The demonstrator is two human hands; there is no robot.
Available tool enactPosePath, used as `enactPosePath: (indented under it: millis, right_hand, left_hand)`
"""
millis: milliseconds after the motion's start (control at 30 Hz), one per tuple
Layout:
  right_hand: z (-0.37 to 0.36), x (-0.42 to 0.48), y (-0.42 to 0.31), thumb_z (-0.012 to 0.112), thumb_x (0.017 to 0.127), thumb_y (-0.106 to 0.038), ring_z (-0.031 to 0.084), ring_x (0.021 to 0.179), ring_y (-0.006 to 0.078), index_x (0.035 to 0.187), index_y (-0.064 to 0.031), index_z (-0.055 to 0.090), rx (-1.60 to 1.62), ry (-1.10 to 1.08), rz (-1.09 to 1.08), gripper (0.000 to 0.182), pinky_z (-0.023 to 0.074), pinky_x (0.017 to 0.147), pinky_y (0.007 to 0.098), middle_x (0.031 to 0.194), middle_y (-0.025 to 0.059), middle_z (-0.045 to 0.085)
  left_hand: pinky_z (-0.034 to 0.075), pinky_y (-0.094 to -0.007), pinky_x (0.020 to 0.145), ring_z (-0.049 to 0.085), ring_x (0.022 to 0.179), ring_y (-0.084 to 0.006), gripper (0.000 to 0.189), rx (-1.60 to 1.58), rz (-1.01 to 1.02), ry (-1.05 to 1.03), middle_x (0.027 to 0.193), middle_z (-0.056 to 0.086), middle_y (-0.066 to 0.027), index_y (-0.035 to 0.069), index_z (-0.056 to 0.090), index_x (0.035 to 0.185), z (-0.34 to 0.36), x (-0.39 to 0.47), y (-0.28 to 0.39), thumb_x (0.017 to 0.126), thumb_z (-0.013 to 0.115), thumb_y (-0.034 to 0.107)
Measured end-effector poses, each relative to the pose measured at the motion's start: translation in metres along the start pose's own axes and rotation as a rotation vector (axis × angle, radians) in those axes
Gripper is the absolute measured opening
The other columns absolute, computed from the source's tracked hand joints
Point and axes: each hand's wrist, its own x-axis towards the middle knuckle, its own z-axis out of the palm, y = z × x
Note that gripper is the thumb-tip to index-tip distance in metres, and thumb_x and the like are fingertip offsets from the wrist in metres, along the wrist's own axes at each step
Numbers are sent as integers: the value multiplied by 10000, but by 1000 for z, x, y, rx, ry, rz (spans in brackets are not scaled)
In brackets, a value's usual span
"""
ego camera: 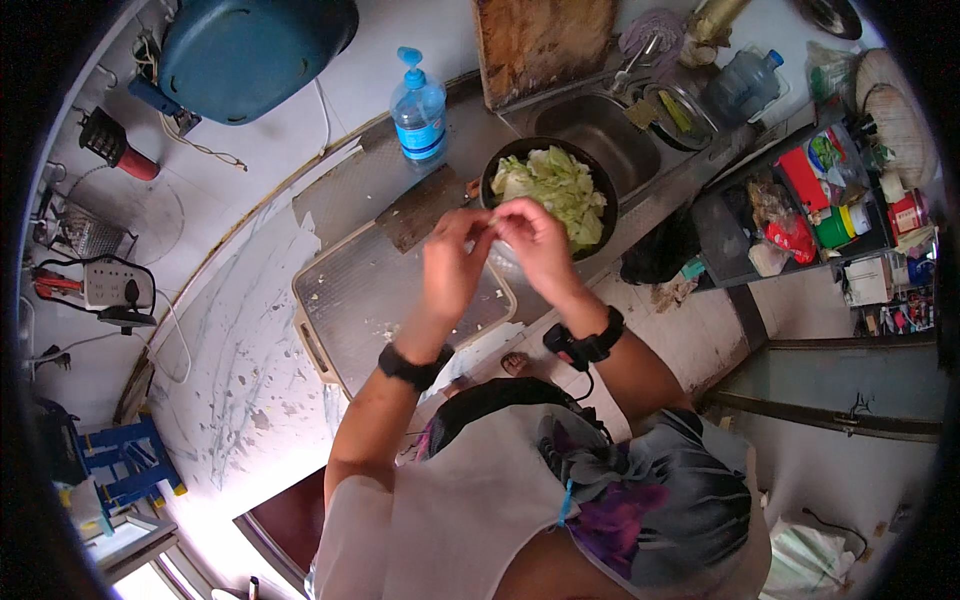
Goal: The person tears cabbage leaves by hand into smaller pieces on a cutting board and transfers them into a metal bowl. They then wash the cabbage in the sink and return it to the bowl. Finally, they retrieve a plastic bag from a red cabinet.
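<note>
My left hand [454, 259] and my right hand [538, 251] meet at the fingertips, above the near edge of a dark round pan [611, 199]. A small pale piece [493, 222] shows between the pinched fingers; its kind is too small to tell. The pan is heaped with torn cabbage leaves [553, 187]. Behind my fingers, a whitish translucent thing [504, 255] is partly hidden. Left of the pan lies a rectangular cutting board [375, 300] with a beige rim, and a few pale scraps are scattered on it. A cleaver-like dark blade [421, 206] rests across its far edge.
A blue pump bottle [418, 112] stands behind the board. Right of the pan is a steel sink [577, 124], with a wooden board [540, 45] leaning behind it. Farther right are a water jug [742, 82] and a dark shelf [712, 244] of packages. A blue pan [247, 60] hangs on the wall.
</note>
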Motion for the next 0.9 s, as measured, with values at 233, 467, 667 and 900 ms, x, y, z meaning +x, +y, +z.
enactPosePath:
  millis: [233,467,667,900]
  right_hand:
    - [-125,30,0,631,757,-58,562,788,278,927,-40,579,-787,57,-275,179,448,675,375,839,128,558]
    - [-151,51,-7,512,889,-270,405,485,92,819,-44,593,-445,60,-179,251,342,469,258,532,-7,431]
    - [-148,66,12,243,916,-535,322,466,89,699,-50,565,7,-22,271,621,261,447,263,515,-37,341]
    - [-133,68,4,163,886,-622,508,743,163,995,-11,540,712,-93,513,727,418,685,289,843,68,546]
  left_hand:
    - [476,-385,790,569,912,-342,389,133,-74,-230,1035,576,-169,46,560,1099,67,24,0,734,487,-68]
    - [394,-419,931,470,1096,-346,429,539,142,61,1151,529,-131,66,569,1086,101,9,10,679,524,-60]
    - [296,-466,1014,400,1181,-344,588,706,160,-102,1282,429,-138,99,431,1273,123,-30,19,702,539,10]
    - [191,-473,1066,303,1287,-292,720,635,129,-194,1407,304,-103,105,321,1354,158,-31,63,674,516,-26]
